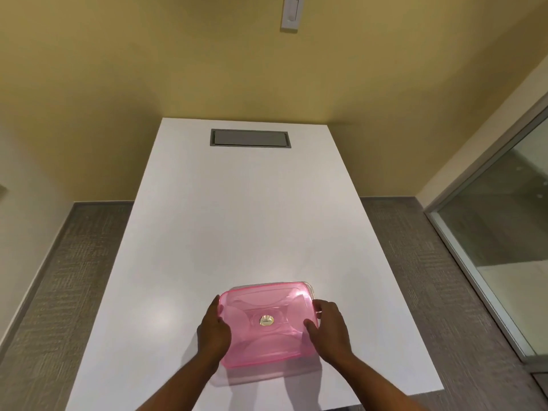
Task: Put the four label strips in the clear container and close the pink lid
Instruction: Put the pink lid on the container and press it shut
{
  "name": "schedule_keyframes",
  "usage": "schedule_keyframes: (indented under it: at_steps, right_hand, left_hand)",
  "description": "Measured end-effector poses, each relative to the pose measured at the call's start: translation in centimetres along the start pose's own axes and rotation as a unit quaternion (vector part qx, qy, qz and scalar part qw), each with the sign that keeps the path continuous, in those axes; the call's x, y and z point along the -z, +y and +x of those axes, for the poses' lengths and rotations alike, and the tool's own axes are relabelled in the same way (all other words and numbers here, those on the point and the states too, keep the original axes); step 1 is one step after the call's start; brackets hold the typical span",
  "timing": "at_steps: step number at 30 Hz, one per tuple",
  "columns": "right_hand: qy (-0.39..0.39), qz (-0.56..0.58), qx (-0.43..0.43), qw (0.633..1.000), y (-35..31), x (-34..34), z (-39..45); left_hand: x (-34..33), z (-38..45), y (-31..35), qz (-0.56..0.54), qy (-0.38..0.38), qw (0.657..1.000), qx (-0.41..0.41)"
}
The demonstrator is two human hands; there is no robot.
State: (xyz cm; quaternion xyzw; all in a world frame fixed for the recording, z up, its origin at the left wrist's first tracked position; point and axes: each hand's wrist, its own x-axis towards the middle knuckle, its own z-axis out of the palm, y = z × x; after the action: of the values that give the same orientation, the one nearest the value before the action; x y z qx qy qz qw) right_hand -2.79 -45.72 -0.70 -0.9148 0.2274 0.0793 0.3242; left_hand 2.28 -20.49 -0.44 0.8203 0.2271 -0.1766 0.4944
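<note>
A translucent pink lid (267, 324) with a small gold sticker at its centre lies over the clear container (310, 287), whose rim shows only at the far right corner. My left hand (214, 329) grips the lid's left edge. My right hand (329, 324) grips its right edge, thumb on top. The lid looks tilted, its near edge raised over a shadow on the white table (237, 218). No label strips can be seen; the container's inside is hidden by the lid.
A grey rectangular cable hatch (250, 138) is set in the table's far end. Grey carpet (74, 277) lies on both sides of the table. A glass partition (504, 247) stands at the right, a yellow wall behind.
</note>
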Motion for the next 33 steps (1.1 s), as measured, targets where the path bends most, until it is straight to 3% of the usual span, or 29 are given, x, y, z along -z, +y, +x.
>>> schedule_keyframes:
  at_steps: [6, 16, 33]
  right_hand:
    - [0.057, -0.049, -0.019, 0.997, -0.7, -0.5, -0.4]
    - [0.037, 0.016, -0.051, 0.998, 1.5, -1.8, -0.1]
    - [0.018, 0.032, -0.056, 0.998, 3.0, -1.8, 1.5]
  left_hand:
    - [-0.8, -0.2, 0.1, 0.027, 0.005, 0.999, -0.017]
    - [0.0, 1.0, 0.4, 0.042, -0.015, 0.998, -0.048]
    - [1.0, 2.8, 1.1, 0.07, -0.032, 0.997, 0.012]
